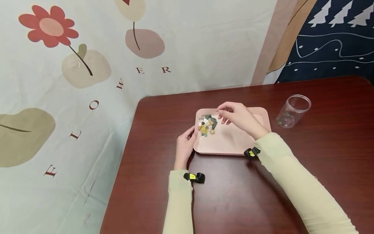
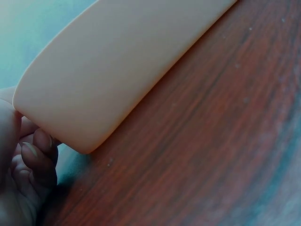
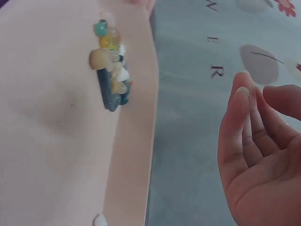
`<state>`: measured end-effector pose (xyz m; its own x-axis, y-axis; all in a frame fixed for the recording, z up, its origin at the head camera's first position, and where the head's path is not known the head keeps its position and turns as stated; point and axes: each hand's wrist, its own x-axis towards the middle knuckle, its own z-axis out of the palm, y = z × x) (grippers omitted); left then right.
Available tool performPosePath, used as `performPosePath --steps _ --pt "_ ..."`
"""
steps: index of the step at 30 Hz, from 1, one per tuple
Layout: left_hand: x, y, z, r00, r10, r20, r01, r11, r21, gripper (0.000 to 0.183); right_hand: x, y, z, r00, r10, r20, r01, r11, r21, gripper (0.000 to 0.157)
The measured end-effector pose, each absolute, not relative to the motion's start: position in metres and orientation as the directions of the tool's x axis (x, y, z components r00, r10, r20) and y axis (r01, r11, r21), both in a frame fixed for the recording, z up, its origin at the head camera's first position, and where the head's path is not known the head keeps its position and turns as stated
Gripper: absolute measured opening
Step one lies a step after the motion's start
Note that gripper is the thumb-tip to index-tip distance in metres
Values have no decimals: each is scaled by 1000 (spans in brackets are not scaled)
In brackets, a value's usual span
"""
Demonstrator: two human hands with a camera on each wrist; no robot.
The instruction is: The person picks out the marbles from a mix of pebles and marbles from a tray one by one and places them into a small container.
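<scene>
A pink rectangular tray (image 1: 222, 147) lies on the table. At its left end sits a cluster of small polished pebbles (image 1: 206, 123) in white, yellow, green and dark grey. My left hand (image 1: 184, 146) grips the tray's left rim; the left wrist view shows curled fingers (image 2: 40, 157) beside the tray wall (image 2: 117, 61). Above the tray, to the right of the pebbles, hovers my right hand (image 1: 238, 117). Its fingers are loosely bent, thumb apart from them, and no held thing shows in the right wrist view. A single white pebble (image 3: 100, 220) lies apart, by the tray wall.
To the right of the tray a clear plastic jar (image 1: 293, 111) stands without a lid, a few greenish pieces at its bottom. The reddish-brown table (image 1: 233, 201) meets a printed cloth (image 1: 204, 39) along its back and left edges.
</scene>
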<state>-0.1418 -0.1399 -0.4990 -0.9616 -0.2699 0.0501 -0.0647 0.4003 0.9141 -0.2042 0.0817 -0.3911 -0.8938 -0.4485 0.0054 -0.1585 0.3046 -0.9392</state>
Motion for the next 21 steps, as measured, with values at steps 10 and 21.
performPosePath --steps 10,21 --pt "-143 -140 -500 -958 -283 48 -71 396 915 30 -215 60 -396 -862 -503 -61 -174 406 -897 16" --pt "-143 -140 -501 -961 -268 71 -36 377 926 29 -229 43 -406 -777 -611 -149 -222 489 -844 24"
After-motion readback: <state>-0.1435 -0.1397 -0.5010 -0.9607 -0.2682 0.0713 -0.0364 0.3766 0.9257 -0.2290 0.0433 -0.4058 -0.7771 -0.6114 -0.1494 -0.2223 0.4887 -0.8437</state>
